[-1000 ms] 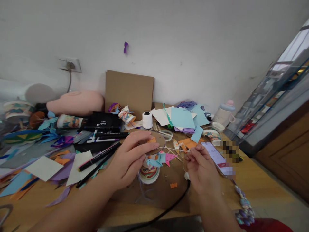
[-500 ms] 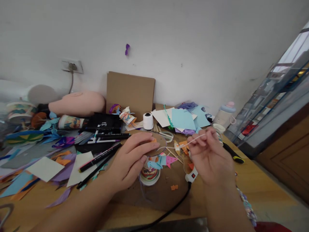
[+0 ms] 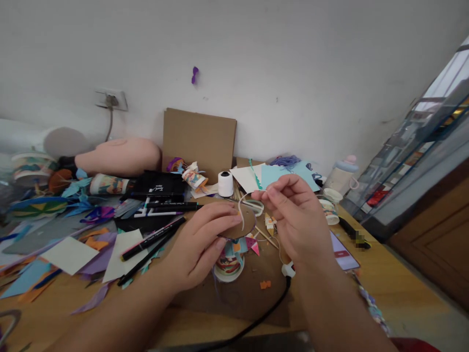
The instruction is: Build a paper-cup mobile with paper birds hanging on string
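Note:
My left hand [image 3: 205, 239] grips a round cardboard disc [image 3: 246, 222] by its left side, fingers on top and thumb at the edge. In a pinch, thumb against index finger, my right hand [image 3: 293, 215] holds a white string [image 3: 241, 210] above and right of the disc. The string's other end droops in a curve onto the disc's top. Below the disc is a printed paper cup [image 3: 229, 269], with blue and pink paper pieces [image 3: 252, 244] between them. Whether these are fastened to the disc is hidden.
Markers [image 3: 152, 239] and paper scraps [image 3: 69, 255] cover the left. A white thread spool [image 3: 225, 184] stands behind the disc, before cardboard sheets [image 3: 200, 142]. A black cable [image 3: 256, 318] crosses the front. Right are a phone [image 3: 344, 252], a black-and-yellow tool [image 3: 351, 231] and a bottle [image 3: 340, 176].
My right hand has moved left and slightly up, closer to the disc, and the string has gone from stretched to slack. My left hand keeps its hold, almost still.

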`<state>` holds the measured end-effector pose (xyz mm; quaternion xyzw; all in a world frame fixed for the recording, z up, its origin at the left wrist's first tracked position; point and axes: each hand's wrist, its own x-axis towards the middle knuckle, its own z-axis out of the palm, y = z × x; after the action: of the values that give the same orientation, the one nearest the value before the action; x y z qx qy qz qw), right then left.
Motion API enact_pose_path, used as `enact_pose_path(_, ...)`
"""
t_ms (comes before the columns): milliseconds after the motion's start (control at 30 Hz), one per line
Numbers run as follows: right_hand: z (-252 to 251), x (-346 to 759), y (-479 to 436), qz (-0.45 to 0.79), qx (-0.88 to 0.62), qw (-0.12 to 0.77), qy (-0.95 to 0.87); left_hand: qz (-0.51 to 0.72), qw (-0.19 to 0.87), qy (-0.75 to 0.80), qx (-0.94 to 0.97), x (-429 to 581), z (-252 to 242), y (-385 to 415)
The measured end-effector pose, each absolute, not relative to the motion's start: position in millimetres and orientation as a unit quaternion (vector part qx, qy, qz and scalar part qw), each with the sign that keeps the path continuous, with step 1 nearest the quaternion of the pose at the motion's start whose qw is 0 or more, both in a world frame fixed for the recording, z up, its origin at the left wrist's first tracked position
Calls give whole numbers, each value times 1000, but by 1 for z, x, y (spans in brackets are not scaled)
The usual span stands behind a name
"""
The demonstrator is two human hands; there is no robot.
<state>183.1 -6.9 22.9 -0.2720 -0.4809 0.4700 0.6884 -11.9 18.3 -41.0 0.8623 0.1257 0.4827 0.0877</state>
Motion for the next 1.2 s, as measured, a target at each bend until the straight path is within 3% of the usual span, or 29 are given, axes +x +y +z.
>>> enact_pose_path(233, 8, 183, 17, 352, -371, 730, -454, 487, 92, 115, 861, -12, -41, 18)
enact_pose_path(333, 7, 186, 12, 452, -336, 705, -431, 480, 67, 134, 865, -12, -40, 17)
enact_pose_path(467, 12, 189, 0, 613, -156, 614, -473, 466, 53, 148, 871, -14, -41, 17)
enact_pose_path(767, 25, 194, -12, 666, -6, 616, -421, 481, 64, 137, 864, -11, -42, 17)
enact_pose_path(967, 26, 189, 7, 567, -210, 542, -584, 485, 69, 128, 862, -10, -43, 17)
enact_pose_path(1200, 17, 172, 22, 392, -377, 609, -578, 512, 119, 123, 841, -10, -50, 17)
